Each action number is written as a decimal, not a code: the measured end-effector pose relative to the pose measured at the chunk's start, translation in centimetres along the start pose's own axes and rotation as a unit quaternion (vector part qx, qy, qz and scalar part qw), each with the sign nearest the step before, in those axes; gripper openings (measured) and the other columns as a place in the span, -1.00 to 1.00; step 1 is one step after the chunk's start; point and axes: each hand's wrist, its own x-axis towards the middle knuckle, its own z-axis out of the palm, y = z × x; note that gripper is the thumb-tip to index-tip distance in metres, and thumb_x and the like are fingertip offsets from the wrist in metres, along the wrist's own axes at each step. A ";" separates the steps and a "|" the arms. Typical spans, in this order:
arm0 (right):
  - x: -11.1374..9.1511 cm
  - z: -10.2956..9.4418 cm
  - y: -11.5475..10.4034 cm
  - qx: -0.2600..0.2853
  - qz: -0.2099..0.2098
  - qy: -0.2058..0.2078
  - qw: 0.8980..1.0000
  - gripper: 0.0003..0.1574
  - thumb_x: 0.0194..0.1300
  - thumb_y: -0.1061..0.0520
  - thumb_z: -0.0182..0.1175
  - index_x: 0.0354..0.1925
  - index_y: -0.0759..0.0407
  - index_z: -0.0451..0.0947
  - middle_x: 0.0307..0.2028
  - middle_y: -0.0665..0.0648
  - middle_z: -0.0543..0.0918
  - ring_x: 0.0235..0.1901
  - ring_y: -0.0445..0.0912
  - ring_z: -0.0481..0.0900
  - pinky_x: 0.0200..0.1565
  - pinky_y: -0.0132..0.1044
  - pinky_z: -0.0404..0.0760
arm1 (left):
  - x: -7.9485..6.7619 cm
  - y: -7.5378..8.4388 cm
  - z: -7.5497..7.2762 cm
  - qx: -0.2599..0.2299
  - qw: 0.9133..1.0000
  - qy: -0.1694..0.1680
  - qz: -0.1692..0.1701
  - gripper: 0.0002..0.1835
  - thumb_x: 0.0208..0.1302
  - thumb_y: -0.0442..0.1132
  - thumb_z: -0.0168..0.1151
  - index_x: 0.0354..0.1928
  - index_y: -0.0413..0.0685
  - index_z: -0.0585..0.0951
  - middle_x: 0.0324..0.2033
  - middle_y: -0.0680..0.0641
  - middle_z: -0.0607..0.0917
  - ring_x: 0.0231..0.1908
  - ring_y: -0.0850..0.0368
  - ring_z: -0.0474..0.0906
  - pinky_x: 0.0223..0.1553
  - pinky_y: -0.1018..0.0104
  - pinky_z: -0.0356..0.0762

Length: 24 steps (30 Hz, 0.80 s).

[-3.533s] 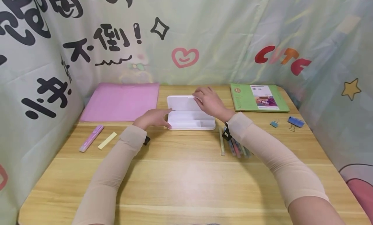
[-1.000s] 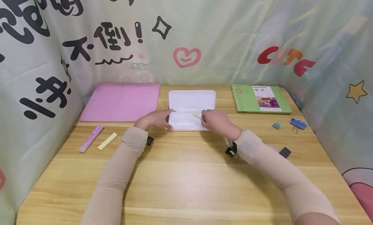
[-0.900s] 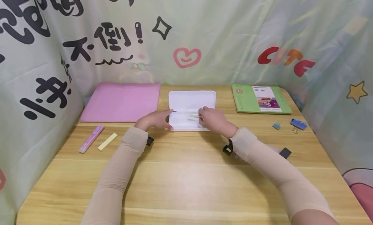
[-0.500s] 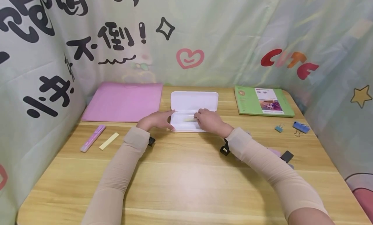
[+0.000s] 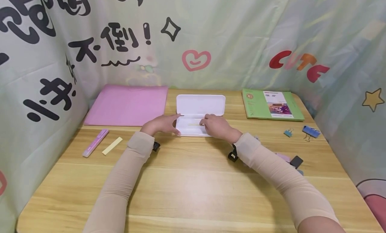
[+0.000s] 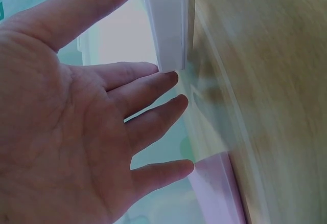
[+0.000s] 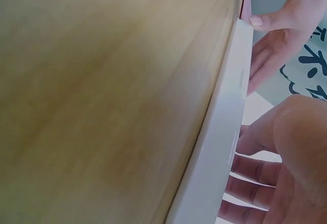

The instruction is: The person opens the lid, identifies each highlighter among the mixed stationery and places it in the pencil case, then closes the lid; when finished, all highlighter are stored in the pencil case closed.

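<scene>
A white pencil case (image 5: pixel 201 104) stands open in the head view, its lid tilted up at the back. My left hand (image 5: pixel 163 123) touches its left end with straight, spread fingers; the left wrist view shows the fingertips (image 6: pixel 168 81) right at the case's corner. My right hand (image 5: pixel 219 126) reaches over the right half of the tray. A thin pale-yellow pen (image 5: pixel 195 124) lies in the tray with its right end under those fingers. In the right wrist view the fingers dip behind the white wall (image 7: pixel 214 157), which hides their tips, so I cannot tell whether they still pinch the pen.
A pink folder (image 5: pixel 126 105) lies back left, a green pad (image 5: pixel 256 105) back right. Front left are a lilac slim item (image 5: pixel 95 143) and a pale-yellow strip (image 5: pixel 112 146). Two blue binder clips (image 5: pixel 311 131) and a dark small block (image 5: pixel 297 162) lie right.
The case's lid has tilted back. My right hand has brought the pale-yellow pen into the case, moved left and lowered it into the tray. My left hand has stayed at the case's end.
</scene>
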 end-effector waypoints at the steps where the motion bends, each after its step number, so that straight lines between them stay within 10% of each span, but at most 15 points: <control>1: -0.1 0.0 0.0 0.000 0.001 -0.002 1.000 -0.64 0.11 0.29 -0.05 -0.17 0.07 0.57 -0.37 0.04 0.50 -0.39 -0.07 0.45 -0.48 -0.23 0.47 | 0.0 0.0 0.0 0.001 1.000 0.000 0.001 0.01 -0.15 0.19 0.27 0.33 0.24 -0.06 0.27 -0.01 0.08 0.21 -0.04 0.01 0.12 -0.03 0.01; 17: -5.0 -2.4 1.1 -0.005 0.042 0.048 0.998 -0.72 0.06 0.21 0.09 -0.19 0.19 0.53 -0.24 0.14 0.51 -0.21 0.02 0.43 -0.22 -0.17 0.44 | -0.1 -0.1 0.0 -0.006 1.000 -0.001 -0.002 0.00 -0.14 0.18 0.27 0.33 0.25 -0.06 0.27 -0.03 0.07 0.21 -0.06 -0.01 0.11 -0.07 0.01; 24: -8.0 -3.7 1.3 -0.036 0.163 -0.050 0.985 -0.81 0.08 0.06 0.10 -0.38 0.17 0.47 -0.47 0.09 0.46 -0.42 -0.01 0.41 -0.47 -0.14 0.42 | -0.2 0.3 0.0 -0.007 1.000 -0.002 0.002 -0.01 -0.13 0.15 0.28 0.32 0.25 -0.05 0.27 -0.03 0.09 0.21 -0.07 0.02 0.10 -0.06 0.03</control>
